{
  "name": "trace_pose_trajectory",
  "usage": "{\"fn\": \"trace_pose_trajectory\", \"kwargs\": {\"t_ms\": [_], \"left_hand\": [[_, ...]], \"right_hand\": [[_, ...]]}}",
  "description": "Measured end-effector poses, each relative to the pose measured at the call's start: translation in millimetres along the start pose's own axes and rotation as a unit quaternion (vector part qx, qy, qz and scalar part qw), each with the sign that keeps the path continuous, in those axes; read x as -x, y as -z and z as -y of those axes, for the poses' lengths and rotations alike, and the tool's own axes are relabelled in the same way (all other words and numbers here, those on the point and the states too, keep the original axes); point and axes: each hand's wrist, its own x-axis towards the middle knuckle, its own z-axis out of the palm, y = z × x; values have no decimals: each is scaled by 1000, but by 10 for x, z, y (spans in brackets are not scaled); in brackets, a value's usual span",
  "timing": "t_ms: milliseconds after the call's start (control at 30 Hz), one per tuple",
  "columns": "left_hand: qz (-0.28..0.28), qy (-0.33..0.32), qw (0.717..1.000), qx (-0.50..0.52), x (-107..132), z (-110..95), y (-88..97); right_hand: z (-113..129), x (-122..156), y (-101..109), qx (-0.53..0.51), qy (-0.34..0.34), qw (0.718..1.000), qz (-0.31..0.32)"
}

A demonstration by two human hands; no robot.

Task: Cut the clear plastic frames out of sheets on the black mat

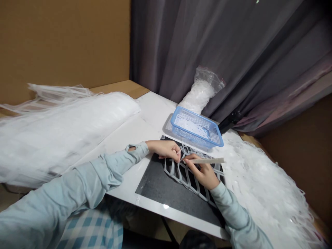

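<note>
**Seemingly midway through white netting [181, 180]**

Pinching netting at twelve o'clock on the black mat [166, 192], left hand [167, 148], fingers together; clamping a pale stick [211, 160] in the right hand's [204, 173] fingers. Partly spread out, with loose strands [192, 126] probably left over in the basket [188, 136], one o'clock.

On the flat white table [151, 114], a black flat rectangular mat [166, 192] sits front ctr. w/ a white lattice piece [192, 188] on it, L hand [167, 149] nr. its L/far end & R hand [204, 173] to the R of that. Just behind the mat is a blue rectangular plastic mesh basket [186, 134] w/ thin white strands [190, 125] in it, & behind that a clear plastic bag [207, 76] of white bits, before the grey fabric curtain [166, 52]. A long white mound [64, 135] fills the table's L side, w/ a brown flat panel [64, 41] behind; a loose white stringy heap [261, 186] lies R of mat & basket.
</note>
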Motion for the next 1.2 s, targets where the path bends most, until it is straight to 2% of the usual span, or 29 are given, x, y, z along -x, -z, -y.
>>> {"fn": "trace_pose_trajectory", "kwargs": {"t_ms": [167, 733, 967, 1200], "left_hand": [[-10, -6, 1000, 10, -8, 24, 11], [-20, 0, 999, 27, -63, 84, 19], [-18, -10, 1000, 19, -75, 106, 15], [-8, -12, 1000, 7, -84, 117, 27]], "right_hand": [[-7, -11, -34, -20, -3, 1000, -10], [20, -18, -50, 18, -15, 997, -75], [-23, -6, -27, -26, -74, 992, -96], [49, -11, -35, -19, -73, 991, -113]]}}
